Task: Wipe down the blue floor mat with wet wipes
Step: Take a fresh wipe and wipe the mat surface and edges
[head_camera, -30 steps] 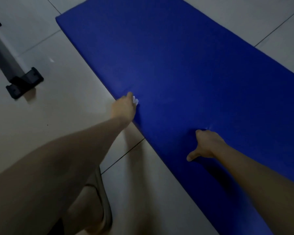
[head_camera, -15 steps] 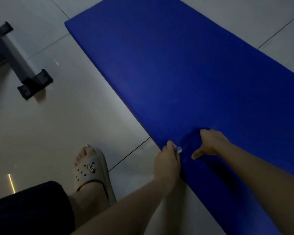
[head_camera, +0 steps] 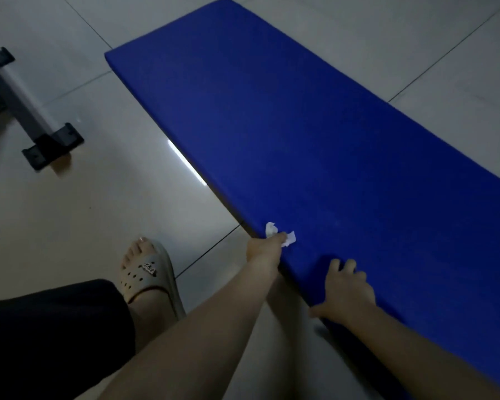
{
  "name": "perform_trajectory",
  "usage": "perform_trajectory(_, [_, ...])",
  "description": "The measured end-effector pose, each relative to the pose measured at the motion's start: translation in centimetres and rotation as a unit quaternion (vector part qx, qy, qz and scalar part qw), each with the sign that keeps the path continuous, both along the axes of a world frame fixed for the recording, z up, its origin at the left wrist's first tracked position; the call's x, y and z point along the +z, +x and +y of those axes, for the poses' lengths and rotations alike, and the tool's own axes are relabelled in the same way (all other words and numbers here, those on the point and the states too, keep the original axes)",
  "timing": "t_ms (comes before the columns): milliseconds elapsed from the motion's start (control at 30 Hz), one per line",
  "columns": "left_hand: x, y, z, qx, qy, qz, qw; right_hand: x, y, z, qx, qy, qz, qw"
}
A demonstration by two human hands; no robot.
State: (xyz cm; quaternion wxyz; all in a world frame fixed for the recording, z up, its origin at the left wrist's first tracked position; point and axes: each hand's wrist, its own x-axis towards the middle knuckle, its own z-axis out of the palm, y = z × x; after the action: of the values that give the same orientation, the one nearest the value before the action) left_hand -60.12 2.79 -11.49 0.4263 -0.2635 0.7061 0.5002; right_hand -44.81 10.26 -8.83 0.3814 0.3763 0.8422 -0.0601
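- Dim room, glossy pale floor tiles (head_camera: pixel 98 197) with dark grout lines; a grey metal frame with a black foot (head_camera: pixel 52 145) stands off to my left.
- The blue mat (head_camera: pixel 315 140) lies flat on the tiles, running diagonally away from me, with its long near edge under my hands.
- My left hand (head_camera: pixel 264 249) is curled at that edge, pinching a white wet wipe (head_camera: pixel 289 240); bits of the wipe stick out on both sides of my fingers.
- My right hand (head_camera: pixel 347 290) lies open on the mat just beside it, fingers spread and pressing, thumb hanging off the edge over the tile. It holds nothing.
- My slippered foot (head_camera: pixel 147 269) is planted on the tile near the edge.
- Risks, as I judge them: the wipe is bunched small, so each stroke likely covers a narrow strip and leaves gaps; in this light I can't tell damp from dry. If my right hand lifts, the mat may skid on the slick tile. Dragging along the edge could tug the wipe from my pinch.
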Motion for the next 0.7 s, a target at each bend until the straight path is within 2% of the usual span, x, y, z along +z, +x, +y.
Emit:
perform_trajectory(67, [0.8,0.2,0.9,0.022,0.032,0.015,0.999,0.0,0.2,-1.6,0.033,0.054,-0.012,0.998])
perform_trajectory(167, [2.0,-0.1,1.8,0.024,0.066,0.053,0.996,0.7,0.2,-1.5,0.065,0.118,0.043,0.99])
perform_trajectory(333, [4.2,-6.8,0.7,0.053,0.066,0.132,0.988,2.4,-4.4,-1.6,0.152,0.102,0.167,0.969])
perform_trajectory(467, [4.5,-13.1,-1.5,0.077,0.047,0.137,0.986,2.4,-8.4,-2.8,0.213,0.078,0.226,0.947])
perform_trajectory(633, [2.1,-16.2,-3.9,0.035,0.016,0.117,0.992,-0.3,-7.5,-2.3,0.173,0.033,0.079,0.981])
perform_trajectory(700, [0.7,-16.2,-4.7,-0.005,0.008,0.121,0.993,-0.9,-6.4,-1.6,0.18,0.028,0.074,0.981])
